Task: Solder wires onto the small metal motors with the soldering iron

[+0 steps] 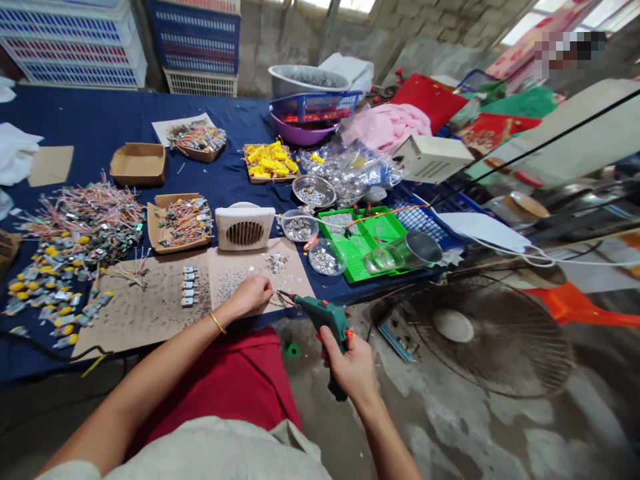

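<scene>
My right hand (353,367) is wrapped round the grip of a green soldering gun (324,313), whose dark thin tip points left. Close to that tip, my left hand (254,295) is closed in a pinch over the cardboard sheet (295,267). Whatever its fingers hold is too small to make out. Tiny metal parts (275,262) lie scattered on the cardboard beyond the left hand. To the left, several small motors (188,287) stand in a short column on the board. A small white fan-like box with a dark grille (245,229) sits behind the cardboard.
A pile of wired motors (90,227) covers the table's left side. Cardboard trays hold wired parts (183,221) and yellow pieces (271,160). Bowls of small metal parts (327,257) stand near a green basket (357,267). On the right is a large floor fan (480,333).
</scene>
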A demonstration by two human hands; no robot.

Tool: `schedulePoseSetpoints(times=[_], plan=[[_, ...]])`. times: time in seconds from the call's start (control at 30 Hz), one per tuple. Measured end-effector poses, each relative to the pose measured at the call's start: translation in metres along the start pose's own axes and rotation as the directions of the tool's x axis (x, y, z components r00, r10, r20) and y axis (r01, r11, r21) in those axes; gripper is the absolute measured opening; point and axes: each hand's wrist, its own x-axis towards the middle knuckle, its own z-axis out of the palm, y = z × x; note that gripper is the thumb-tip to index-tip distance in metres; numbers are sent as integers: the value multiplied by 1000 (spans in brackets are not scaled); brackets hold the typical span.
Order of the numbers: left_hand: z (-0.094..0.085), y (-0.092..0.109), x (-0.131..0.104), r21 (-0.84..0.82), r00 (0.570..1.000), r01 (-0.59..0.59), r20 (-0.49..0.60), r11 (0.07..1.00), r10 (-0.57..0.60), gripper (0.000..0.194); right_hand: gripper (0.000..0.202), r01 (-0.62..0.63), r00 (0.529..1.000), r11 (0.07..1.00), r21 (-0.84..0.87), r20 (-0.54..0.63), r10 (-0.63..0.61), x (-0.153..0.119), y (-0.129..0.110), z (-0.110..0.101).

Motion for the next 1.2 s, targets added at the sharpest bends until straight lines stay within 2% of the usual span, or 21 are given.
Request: schedulePoseSetpoints(times=[0.2,0.5,0.77,1.0,1.13,1.2], plan=[[-1,4,1,70,1000,4,18,998,-6,17,47,16,1000,1000,-19,-9,-16,3,2,1],[-1,6,0,86,999,31,5,996,-31,16,46,27,999,1000,9,-20,-27,5,2,2],[1,6,1,131,1000,17,21,991,-20,20,47,62,998,996,-67,-1,-62,6,-5,1],[2,6,0,178,1000,-18,23,984,14,24,43,165,986,976,-141,24,-163,8,-14,1],[0,10,2,207,999,2,32,978,-9,24,35,278,961,950,-143,53,-273,5,-21,4],[-2,13,3,224,998,19,59,974,-33,22,35,275,961,951,-141,52,-270,3,-22,3]])
